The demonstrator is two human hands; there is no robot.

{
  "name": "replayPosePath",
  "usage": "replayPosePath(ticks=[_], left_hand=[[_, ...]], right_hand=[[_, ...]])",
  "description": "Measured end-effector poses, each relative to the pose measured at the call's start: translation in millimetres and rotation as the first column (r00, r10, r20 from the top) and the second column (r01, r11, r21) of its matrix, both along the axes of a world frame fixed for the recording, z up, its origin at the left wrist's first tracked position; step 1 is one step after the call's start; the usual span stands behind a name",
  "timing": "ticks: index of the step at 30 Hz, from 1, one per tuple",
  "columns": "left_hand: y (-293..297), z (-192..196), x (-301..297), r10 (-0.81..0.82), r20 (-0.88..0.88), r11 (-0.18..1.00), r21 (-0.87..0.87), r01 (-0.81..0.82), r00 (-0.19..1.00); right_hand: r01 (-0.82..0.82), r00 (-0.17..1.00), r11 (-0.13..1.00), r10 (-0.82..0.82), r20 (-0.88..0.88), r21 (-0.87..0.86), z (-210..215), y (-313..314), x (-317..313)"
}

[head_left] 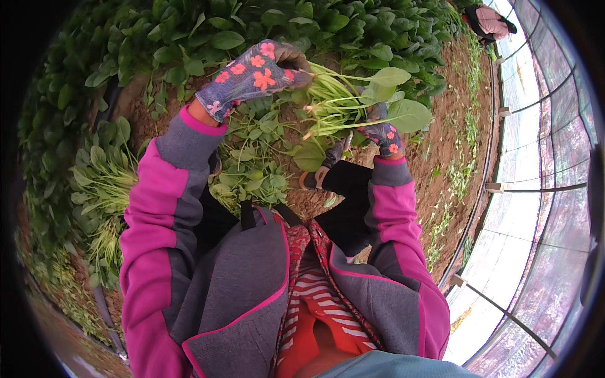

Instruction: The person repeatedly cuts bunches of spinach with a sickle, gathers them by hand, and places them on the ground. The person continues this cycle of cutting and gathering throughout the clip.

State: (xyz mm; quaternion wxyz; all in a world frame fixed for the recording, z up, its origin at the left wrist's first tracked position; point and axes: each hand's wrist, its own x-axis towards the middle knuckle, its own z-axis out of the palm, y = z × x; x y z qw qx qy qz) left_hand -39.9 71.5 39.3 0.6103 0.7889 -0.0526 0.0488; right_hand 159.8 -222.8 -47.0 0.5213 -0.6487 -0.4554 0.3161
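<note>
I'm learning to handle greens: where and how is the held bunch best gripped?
Probably around the stems of the bunch, from the lower left, below the left hand. They lie roughly side by side there, ends pointing left, while broad leaves spread right, by the right hand that holds it.

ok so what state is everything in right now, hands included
left hand: gloved, curled, at the stem ends
right hand: gloved, closed around the bunch of greens
bunch of greens: held up, leaves toward the right
leaf heap: lying at left
standing plants: upright, leafy
jacket: open at the front
</note>
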Motion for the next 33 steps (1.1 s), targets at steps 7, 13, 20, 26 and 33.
replayPosePath(ticks=[7, 13, 20, 26, 33], left_hand=[[-0.1, -12.0, 2.9, 0.060, -0.086, 0.997, -0.052, -0.064, 0.994], [29.2, -4.9, -4.6, 0.322, -0.098, 0.945, 0.097, -0.313, 0.942], [-12.1, -11.2, 5.4, 0.199, 0.260, 0.915, 0.297, -0.274, 0.945], [-25.3, -11.5, 6.9, 0.135, 0.258, 0.849, 0.467, -0.246, 0.957], [-20.3, -32.9, 12.3, 0.217, 0.193, 0.958, 0.145, -0.247, 0.957]], right_hand=[[0.068, 0.993, 0.988, -0.081, 0.087, 0.141, -16.3, -5.3, -3.0], [0.166, 0.965, 0.974, -0.127, -0.230, 0.156, -10.2, 4.3, 1.3], [0.231, 0.577, 0.972, -0.169, 0.799, 0.039, 12.1, 3.3, -17.9], [0.184, 0.544, 0.982, -0.074, 0.836, -0.033, 16.9, 11.1, -21.5], [0.161, 0.632, 0.982, -0.026, 0.774, -0.099, 13.9, -0.6, -22.3]])
